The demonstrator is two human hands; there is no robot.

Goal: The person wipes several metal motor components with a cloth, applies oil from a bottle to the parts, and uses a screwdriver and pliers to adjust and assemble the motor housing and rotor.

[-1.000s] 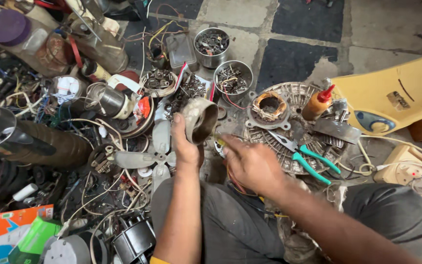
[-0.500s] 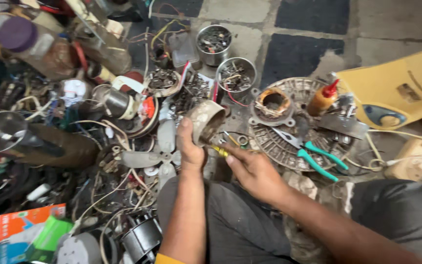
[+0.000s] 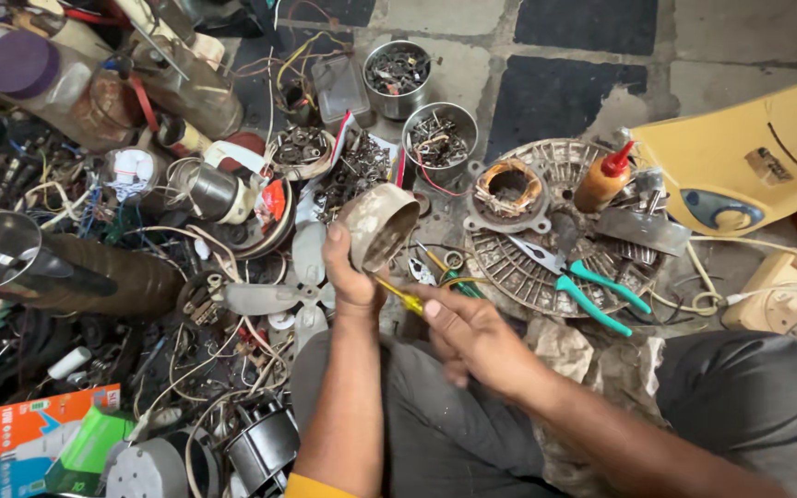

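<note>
My left hand (image 3: 350, 277) grips a worn round metal motor cover (image 3: 380, 223), its open side turned to the right. My right hand (image 3: 472, 337) holds a yellow-handled screwdriver (image 3: 397, 295) whose tip points up to the lower rim of the cover. Both hands are above my lap, over grey trousers (image 3: 435, 433). A small grey fan blade (image 3: 288, 290) lies just left of my left wrist.
A round metal grille (image 3: 532, 267) carries a copper-wound stator (image 3: 507, 187), green-handled pliers (image 3: 592, 290) and a red-capped oil bottle (image 3: 601, 180). Two tins of screws (image 3: 437, 138) stand behind. Wires, motors and jars crowd the left; a yellow housing (image 3: 749, 157) lies at right.
My right hand has picked up the yellow-handled screwdriver and brought its tip to the cover. The left hand keeps the cover, turned slightly.
</note>
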